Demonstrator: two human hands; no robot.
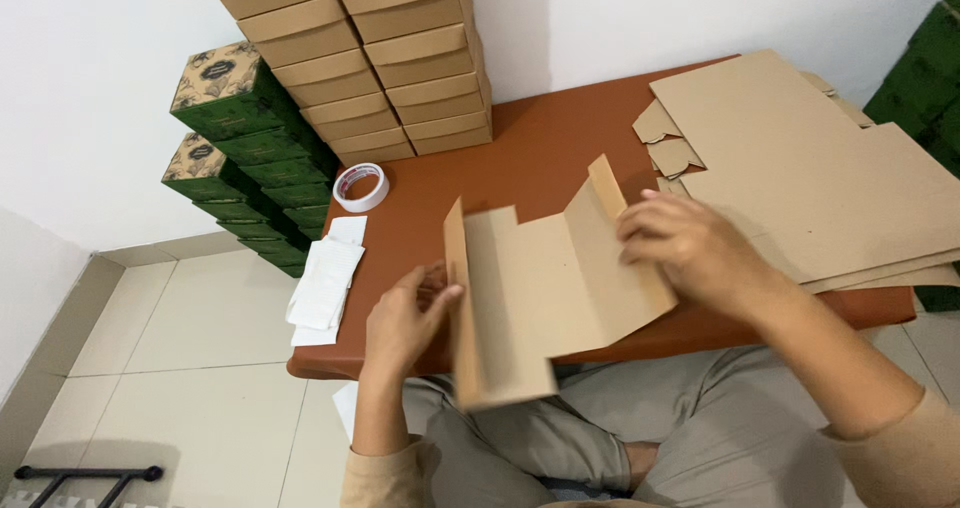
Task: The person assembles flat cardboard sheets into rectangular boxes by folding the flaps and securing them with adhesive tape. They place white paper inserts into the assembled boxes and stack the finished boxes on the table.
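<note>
Over brown table (540, 158) edge, both hands on flat cardboard box blank (540, 288): left hand (405, 318) pinching folded-up side flap, right hand (690, 248) fingers closed over opposite panel. Blank stack (810, 168) just beside.

Matt brown cardboard blank (560, 278) over a smooth, faintly glossy reddish-brown table (540, 148).
</note>
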